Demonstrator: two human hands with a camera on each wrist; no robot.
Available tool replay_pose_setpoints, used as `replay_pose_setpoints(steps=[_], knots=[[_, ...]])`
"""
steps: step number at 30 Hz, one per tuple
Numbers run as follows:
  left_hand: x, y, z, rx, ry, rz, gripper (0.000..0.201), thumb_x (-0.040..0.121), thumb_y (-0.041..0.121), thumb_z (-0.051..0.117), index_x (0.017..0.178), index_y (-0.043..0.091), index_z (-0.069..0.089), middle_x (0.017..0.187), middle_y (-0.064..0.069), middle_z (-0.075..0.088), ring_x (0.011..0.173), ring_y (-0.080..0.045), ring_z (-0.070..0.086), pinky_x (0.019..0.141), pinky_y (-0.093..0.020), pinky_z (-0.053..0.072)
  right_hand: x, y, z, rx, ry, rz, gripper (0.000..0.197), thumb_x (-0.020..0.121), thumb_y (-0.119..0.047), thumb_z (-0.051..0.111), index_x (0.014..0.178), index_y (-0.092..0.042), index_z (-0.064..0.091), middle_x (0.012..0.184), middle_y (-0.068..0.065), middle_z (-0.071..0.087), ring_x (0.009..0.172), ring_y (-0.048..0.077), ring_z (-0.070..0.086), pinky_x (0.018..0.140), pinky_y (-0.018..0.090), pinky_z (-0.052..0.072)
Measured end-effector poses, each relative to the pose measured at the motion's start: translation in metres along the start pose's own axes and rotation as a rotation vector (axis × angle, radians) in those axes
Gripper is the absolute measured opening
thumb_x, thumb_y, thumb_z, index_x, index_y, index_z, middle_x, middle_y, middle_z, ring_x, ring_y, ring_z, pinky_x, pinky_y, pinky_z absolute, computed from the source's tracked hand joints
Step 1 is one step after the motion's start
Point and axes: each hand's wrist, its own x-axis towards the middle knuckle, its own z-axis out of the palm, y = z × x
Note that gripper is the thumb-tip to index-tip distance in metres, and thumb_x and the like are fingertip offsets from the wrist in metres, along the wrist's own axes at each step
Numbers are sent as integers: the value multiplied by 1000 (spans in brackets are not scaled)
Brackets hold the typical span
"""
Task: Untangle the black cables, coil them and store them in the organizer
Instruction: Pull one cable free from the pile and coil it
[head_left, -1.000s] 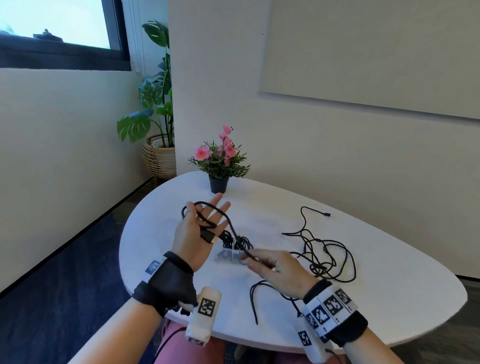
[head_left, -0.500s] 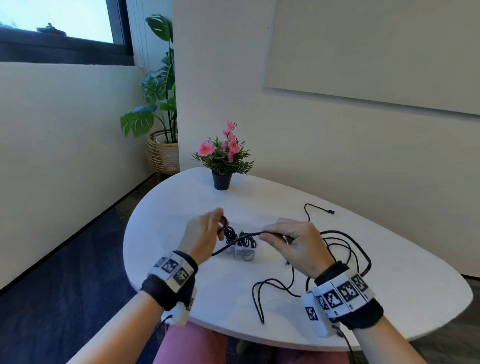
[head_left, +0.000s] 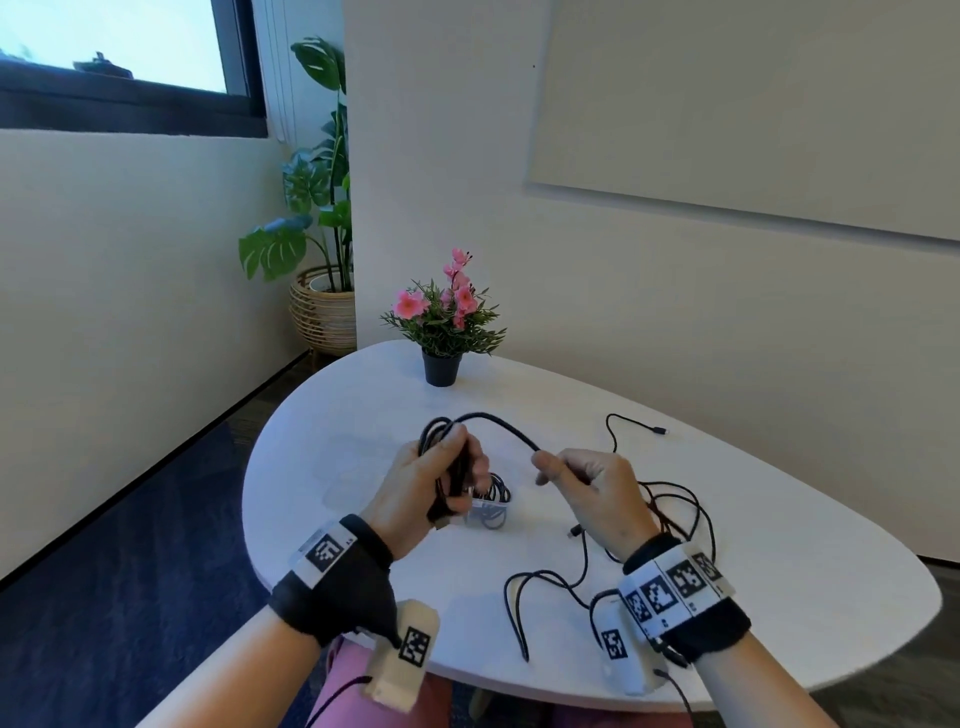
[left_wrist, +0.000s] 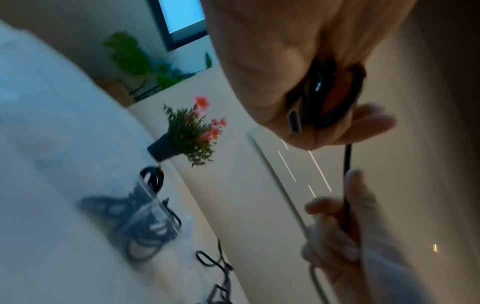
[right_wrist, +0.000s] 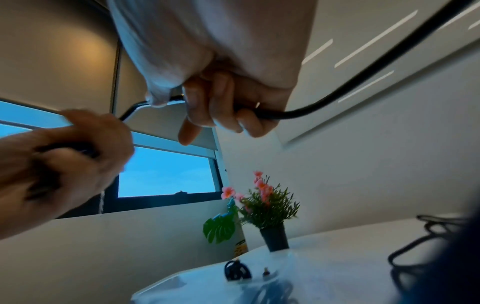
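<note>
My left hand grips several loops of a black cable above the white table. A flat metal plug sticks out below its palm. The cable arcs rightward to my right hand, which pinches it between thumb and curled fingers. Behind the left hand sits the clear organizer with a coiled black cable inside, blurred in the left wrist view. A loose tangle of black cable lies on the table right of my right hand.
A small pot of pink flowers stands at the table's far edge. A thin cable end with a plug lies toward the back right. More loose cable loops trail by the near edge. A large plant in a basket stands on the floor.
My left hand turned and rose, gathering another loop of cable. My right hand slid along the cable and lifted, so the cable now arcs upward between the hands.
</note>
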Motion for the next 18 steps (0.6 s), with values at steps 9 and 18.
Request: replay_pose_setpoints(steps=[9, 18], knots=[[15, 9, -15, -391, 251, 109, 39, 102, 40, 26, 86, 15, 53, 117, -3, 67, 113, -24, 62, 93, -59, 45, -24, 13, 37, -130, -385, 57, 33, 99, -38, 40, 123, -30, 60, 82, -37, 58, 79, -15, 55, 74, 11, 42], [23, 14, -33, -130, 573, 136, 39, 97, 51, 34, 90, 15, 47, 69, 4, 52, 42, -5, 32, 37, -15, 22, -28, -6, 35, -342, -397, -58, 32, 95, -44, 47, 125, -38, 57, 120, -13, 65, 103, 7, 62, 88, 28, 50]])
